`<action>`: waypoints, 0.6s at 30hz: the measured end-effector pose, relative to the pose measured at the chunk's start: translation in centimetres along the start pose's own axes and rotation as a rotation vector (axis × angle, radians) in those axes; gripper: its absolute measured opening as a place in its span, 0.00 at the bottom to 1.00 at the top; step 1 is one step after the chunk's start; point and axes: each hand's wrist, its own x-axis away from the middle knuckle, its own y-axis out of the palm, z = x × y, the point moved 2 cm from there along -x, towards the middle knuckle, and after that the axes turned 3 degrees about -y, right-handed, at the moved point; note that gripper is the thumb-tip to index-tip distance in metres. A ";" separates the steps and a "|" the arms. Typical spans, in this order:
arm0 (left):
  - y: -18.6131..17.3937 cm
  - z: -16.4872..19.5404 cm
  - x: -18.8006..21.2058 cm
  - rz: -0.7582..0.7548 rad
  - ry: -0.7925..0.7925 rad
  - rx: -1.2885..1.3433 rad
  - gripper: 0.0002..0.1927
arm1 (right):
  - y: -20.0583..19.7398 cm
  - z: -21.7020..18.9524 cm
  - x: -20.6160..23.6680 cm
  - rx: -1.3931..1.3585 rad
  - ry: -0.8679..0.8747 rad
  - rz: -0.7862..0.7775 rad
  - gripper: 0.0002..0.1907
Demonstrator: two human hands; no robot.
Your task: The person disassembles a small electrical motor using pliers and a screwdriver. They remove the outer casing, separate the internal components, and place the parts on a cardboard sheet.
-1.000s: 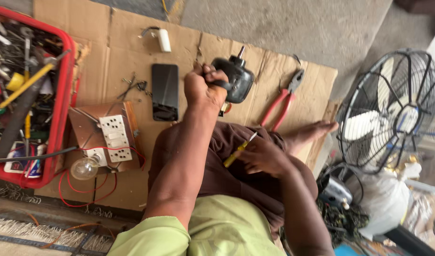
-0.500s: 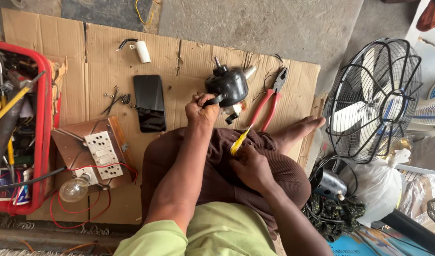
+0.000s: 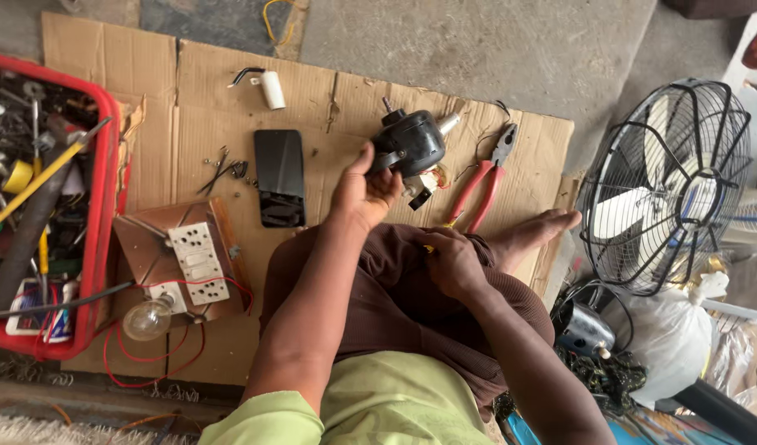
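One fan motor [image 3: 409, 143], one phone [image 3: 279, 175], one red pliers [image 3: 481, 183], one bulb [image 3: 147, 319], one caged fan [image 3: 663, 186], one red tool tray [image 3: 100, 222].

Bare cardboard [image 3: 230, 91] between phone [image 3: 279, 175] and pliers [image 3: 484, 180]

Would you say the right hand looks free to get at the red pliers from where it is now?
Probably yes. The right hand rests closed on the lap, apparently around something yellow, and the red pliers lie on bare cardboard just beyond it with nothing between. It might have to put that down first.

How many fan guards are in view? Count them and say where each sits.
1: a black wire fan guard stands beyond the cardboard, past the right hand. Others may be hidden.
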 end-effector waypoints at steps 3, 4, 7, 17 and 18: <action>-0.4 -1.1 0.0 0.198 0.055 -0.321 0.23 | -0.7 0.3 0.0 -0.031 -0.050 0.056 0.18; -0.5 -1.9 -0.1 0.300 0.077 -0.435 0.26 | -1.3 0.4 0.1 -0.032 -0.083 0.077 0.15; 0.6 -3.5 -1.2 0.218 0.327 -0.471 0.33 | -3.9 1.2 0.3 0.007 0.018 0.052 0.15; 5.3 2.4 -2.6 0.315 0.554 -1.637 0.34 | -12.9 2.6 2.3 -1.120 0.126 0.560 0.12; 5.7 2.7 -2.8 0.317 0.559 -1.697 0.34 | -13.1 2.4 2.0 -1.219 0.117 0.574 0.12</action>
